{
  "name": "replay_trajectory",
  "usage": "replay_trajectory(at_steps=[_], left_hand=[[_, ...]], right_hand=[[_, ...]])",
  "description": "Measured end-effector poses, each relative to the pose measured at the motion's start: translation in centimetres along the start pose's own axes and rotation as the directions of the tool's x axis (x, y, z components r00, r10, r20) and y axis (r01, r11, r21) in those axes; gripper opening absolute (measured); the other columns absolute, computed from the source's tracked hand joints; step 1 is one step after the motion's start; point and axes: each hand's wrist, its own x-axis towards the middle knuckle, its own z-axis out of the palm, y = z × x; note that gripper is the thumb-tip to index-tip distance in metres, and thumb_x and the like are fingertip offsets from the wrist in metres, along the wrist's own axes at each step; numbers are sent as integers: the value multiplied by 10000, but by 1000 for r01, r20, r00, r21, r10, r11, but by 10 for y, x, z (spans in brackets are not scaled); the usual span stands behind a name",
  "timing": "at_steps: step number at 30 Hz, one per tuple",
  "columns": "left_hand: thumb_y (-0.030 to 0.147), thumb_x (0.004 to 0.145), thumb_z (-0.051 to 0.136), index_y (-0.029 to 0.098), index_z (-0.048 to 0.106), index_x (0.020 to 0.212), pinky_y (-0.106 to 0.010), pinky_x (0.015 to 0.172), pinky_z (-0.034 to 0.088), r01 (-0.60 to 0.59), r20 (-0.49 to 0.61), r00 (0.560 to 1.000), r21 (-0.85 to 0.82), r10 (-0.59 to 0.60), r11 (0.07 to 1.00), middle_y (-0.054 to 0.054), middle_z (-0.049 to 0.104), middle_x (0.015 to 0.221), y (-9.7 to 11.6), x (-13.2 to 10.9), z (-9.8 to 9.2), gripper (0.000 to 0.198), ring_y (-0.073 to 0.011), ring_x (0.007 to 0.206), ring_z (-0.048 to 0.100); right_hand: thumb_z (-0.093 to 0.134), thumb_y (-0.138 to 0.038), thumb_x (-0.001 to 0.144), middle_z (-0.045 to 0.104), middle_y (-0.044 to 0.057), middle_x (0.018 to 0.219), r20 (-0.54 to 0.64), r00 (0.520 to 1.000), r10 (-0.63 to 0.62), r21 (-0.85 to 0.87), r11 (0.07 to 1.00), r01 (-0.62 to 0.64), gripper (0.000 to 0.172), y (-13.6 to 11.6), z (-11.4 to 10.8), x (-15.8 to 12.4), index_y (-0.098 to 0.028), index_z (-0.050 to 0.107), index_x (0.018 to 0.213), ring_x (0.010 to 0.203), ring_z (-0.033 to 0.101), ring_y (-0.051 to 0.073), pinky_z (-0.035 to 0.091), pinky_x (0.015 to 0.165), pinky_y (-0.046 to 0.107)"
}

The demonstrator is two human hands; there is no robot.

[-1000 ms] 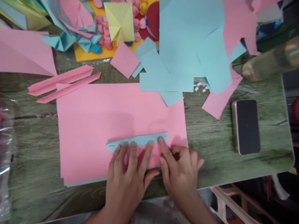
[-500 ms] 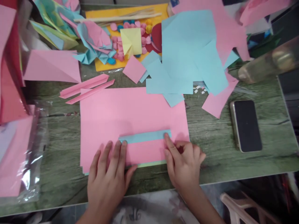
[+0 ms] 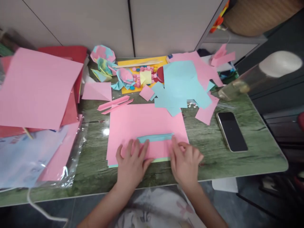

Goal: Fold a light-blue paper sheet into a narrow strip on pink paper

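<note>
A folded blue paper strip lies across the large pink sheet near the table's front edge. My left hand rests with fingers spread, its fingertips at the left part of the strip. On the right, my right hand touches the strip's right end with its index fingertip, the other fingers curled. Under the pink sheet, blue and green paper edges show. Narrow folded pink strips lie over the sheet's upper left corner.
Blue paper scraps and a yellow sheet with small coloured pieces lie behind. A phone and a clear bottle are at right; pink paper and a plastic sleeve at left.
The camera view has tilted up, so the cabinet behind the table now shows. My left hand's fingers are bent more. Both hands remain at the blue strip, which looks narrower.
</note>
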Motion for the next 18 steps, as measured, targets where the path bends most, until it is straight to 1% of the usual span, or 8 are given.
replay_trajectory(at_steps=[2,3,5,7,10,14,16,18], left_hand=[[495,837,510,305,479,1310,-634,992,202,42,28,999,-23,-42,999,-125,572,1259,4,1,-5,510,-358,1216,434],[491,831,521,312,487,1302,-652,989,188,61,30,998,-34,-60,998,-121,565,1268,7,1,-7,505,-364,1223,425],[460,840,519,310,508,1284,-665,986,185,90,14,996,-50,-89,995,-117,559,1278,10,0,-10,469,-364,1224,422],[416,867,490,302,509,1283,-662,988,194,108,-3,994,-62,-108,992,-115,561,1277,11,-2,-10,432,-351,1221,427],[374,891,455,303,482,1306,-655,999,186,126,-8,992,-69,-127,990,-112,561,1277,11,-3,-8,421,-333,1223,429],[398,889,451,314,449,1331,-648,1022,129,142,22,990,-59,-141,988,-102,533,1313,11,-5,-1,450,-342,1248,398],[384,890,450,311,441,1338,-643,1022,125,136,26,991,-54,-135,989,-100,522,1325,11,-6,2,454,-347,1252,391],[370,892,447,281,454,1333,-635,1017,140,122,12,993,-62,-122,991,-106,520,1327,10,-8,4,450,-349,1248,394]], right_hand=[[478,-216,874,552,87,1019,97,991,-93,108,991,82,443,-19,-5,1,-299,469,1309,901,407,237,261,740,388],[484,-197,866,552,83,1018,120,983,-139,154,981,120,449,-28,-6,3,-299,476,1303,923,414,235,264,754,385],[480,-190,865,549,82,1019,155,976,-153,188,975,123,439,-40,-8,5,-284,489,1293,933,421,230,269,765,380],[469,-199,873,545,82,1000,165,978,-126,183,979,95,415,-42,-8,6,-271,505,1281,924,422,227,270,766,377],[465,-206,877,534,76,954,143,988,-59,140,989,39,392,-27,-7,3,-280,533,1256,907,413,229,257,753,375],[511,-199,842,525,66,909,69,995,69,44,996,-72,387,4,-4,-2,-314,580,1204,852,393,227,221,691,358],[505,-194,839,523,65,905,45,994,100,15,995,-101,391,13,-2,-4,-324,582,1201,849,391,230,214,684,356],[497,-194,841,527,65,909,40,994,105,1,994,-105,394,16,-1,-5,-322,577,1205,853,394,236,217,684,358]])
